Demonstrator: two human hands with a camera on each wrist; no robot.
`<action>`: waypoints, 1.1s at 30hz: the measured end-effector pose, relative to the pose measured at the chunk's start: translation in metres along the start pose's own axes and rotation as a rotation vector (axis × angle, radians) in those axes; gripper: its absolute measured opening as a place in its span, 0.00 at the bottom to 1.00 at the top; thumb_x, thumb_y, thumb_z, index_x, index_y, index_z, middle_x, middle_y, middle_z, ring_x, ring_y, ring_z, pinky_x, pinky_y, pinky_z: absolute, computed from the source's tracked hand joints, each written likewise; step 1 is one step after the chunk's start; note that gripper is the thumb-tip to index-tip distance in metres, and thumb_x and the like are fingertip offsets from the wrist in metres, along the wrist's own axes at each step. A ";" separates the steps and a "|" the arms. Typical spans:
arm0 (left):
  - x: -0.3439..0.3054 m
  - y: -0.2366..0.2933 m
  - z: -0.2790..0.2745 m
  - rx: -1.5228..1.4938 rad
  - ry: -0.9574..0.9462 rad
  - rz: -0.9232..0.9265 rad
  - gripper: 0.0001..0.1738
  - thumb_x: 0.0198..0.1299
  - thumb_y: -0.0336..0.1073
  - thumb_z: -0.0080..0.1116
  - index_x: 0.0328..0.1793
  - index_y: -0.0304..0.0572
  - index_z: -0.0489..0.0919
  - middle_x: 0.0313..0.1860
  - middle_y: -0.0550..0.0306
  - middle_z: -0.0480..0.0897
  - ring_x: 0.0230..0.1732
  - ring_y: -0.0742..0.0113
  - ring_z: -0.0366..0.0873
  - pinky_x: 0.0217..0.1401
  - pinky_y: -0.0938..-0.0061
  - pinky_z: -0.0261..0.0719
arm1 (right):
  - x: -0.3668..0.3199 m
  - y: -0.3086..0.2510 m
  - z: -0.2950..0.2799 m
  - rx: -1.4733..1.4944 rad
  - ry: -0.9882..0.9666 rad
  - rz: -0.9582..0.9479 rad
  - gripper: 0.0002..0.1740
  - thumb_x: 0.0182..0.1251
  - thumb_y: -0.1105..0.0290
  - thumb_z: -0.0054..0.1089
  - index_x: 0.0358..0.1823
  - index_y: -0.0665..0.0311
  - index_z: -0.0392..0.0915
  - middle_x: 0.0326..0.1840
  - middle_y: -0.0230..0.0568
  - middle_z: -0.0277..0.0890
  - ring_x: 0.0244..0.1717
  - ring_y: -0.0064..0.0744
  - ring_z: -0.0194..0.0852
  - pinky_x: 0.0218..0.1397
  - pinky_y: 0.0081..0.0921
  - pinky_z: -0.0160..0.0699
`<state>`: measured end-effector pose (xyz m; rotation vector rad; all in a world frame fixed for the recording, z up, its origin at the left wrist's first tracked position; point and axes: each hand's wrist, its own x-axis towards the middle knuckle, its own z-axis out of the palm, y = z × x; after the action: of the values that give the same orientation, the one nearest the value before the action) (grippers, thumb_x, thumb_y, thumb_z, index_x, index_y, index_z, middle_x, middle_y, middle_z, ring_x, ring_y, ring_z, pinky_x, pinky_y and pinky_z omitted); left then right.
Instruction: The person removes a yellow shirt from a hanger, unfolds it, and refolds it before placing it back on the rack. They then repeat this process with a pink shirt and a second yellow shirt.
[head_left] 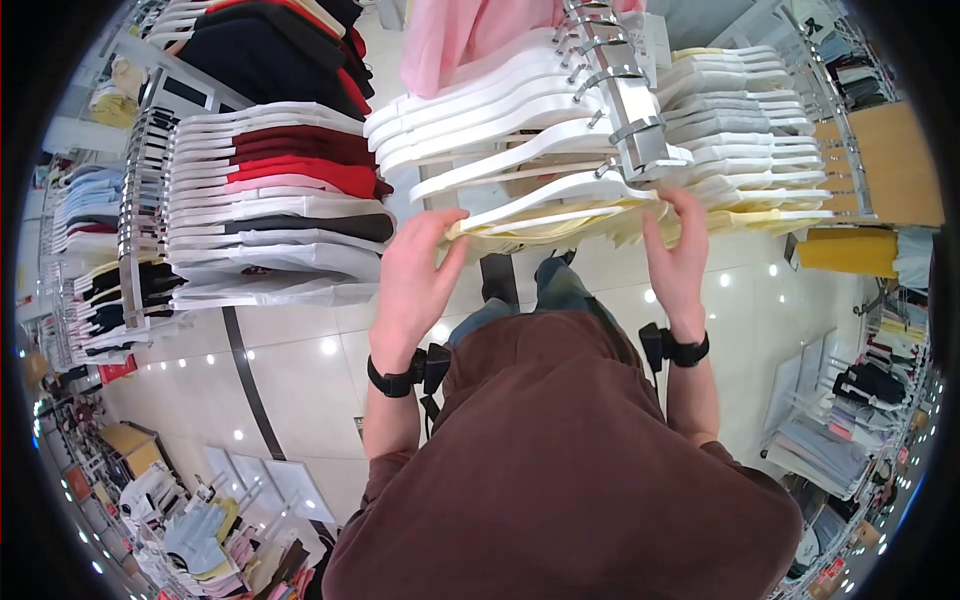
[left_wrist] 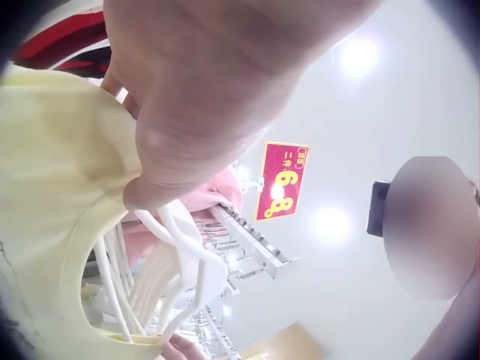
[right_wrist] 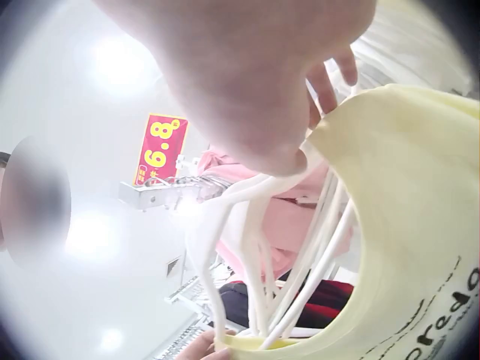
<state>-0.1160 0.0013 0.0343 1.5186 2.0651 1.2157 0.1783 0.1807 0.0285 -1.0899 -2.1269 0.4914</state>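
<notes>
A pale yellow T-shirt (head_left: 560,226) hangs on a white hanger (head_left: 565,188) at the front end of the rack rail. My left hand (head_left: 408,285) pinches the shirt's left shoulder between thumb and fingers, at the hanger's end. At the other shoulder, the thumb and fingers of my right hand (head_left: 680,262) pinch the shirt too. The wide neckline of the yellow T-shirt (right_wrist: 416,180) shows in the right wrist view, with black lettering on its front. Through the neckline, the white hanger's arms (left_wrist: 180,255) appear in the left wrist view.
More white hangers (head_left: 480,120) and a pink garment (head_left: 480,40) hang behind on the metal rail (head_left: 635,120). Red and dark clothes (head_left: 300,165) line a rack on the left; yellow and grey clothes (head_left: 740,130) hang to the right. A red price sign (left_wrist: 283,180) hangs overhead.
</notes>
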 end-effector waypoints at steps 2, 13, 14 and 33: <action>0.000 0.003 0.002 0.044 -0.001 0.020 0.14 0.71 0.30 0.64 0.60 0.39 0.84 0.50 0.43 0.87 0.51 0.42 0.86 0.55 0.54 0.83 | -0.004 -0.012 -0.010 0.005 0.082 -0.025 0.20 0.73 0.72 0.70 0.63 0.66 0.81 0.63 0.50 0.82 0.65 0.51 0.79 0.71 0.43 0.76; 0.001 0.014 0.009 0.120 -0.155 -0.137 0.10 0.71 0.30 0.60 0.56 0.40 0.81 0.42 0.40 0.85 0.46 0.37 0.84 0.49 0.49 0.81 | 0.011 -0.052 0.022 0.053 -0.385 -0.221 0.22 0.72 0.63 0.71 0.63 0.64 0.84 0.63 0.49 0.82 0.65 0.55 0.79 0.72 0.46 0.78; 0.000 0.016 0.009 0.119 -0.159 -0.136 0.10 0.71 0.30 0.60 0.56 0.40 0.81 0.42 0.40 0.85 0.46 0.37 0.84 0.49 0.49 0.81 | 0.013 -0.045 0.026 0.052 -0.384 -0.217 0.22 0.72 0.63 0.71 0.63 0.64 0.84 0.63 0.49 0.82 0.65 0.55 0.79 0.72 0.46 0.78; -0.009 0.028 0.003 0.145 -0.261 -0.079 0.15 0.74 0.29 0.55 0.64 0.42 0.81 0.50 0.42 0.86 0.48 0.35 0.84 0.49 0.48 0.81 | 0.029 -0.024 0.035 -0.457 -0.778 -0.382 0.30 0.66 0.53 0.77 0.64 0.58 0.81 0.49 0.53 0.88 0.58 0.58 0.86 0.64 0.48 0.82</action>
<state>-0.0929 -0.0033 0.0515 1.5487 2.0524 0.8064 0.1279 0.1898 0.0303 -0.7340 -3.1668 0.2635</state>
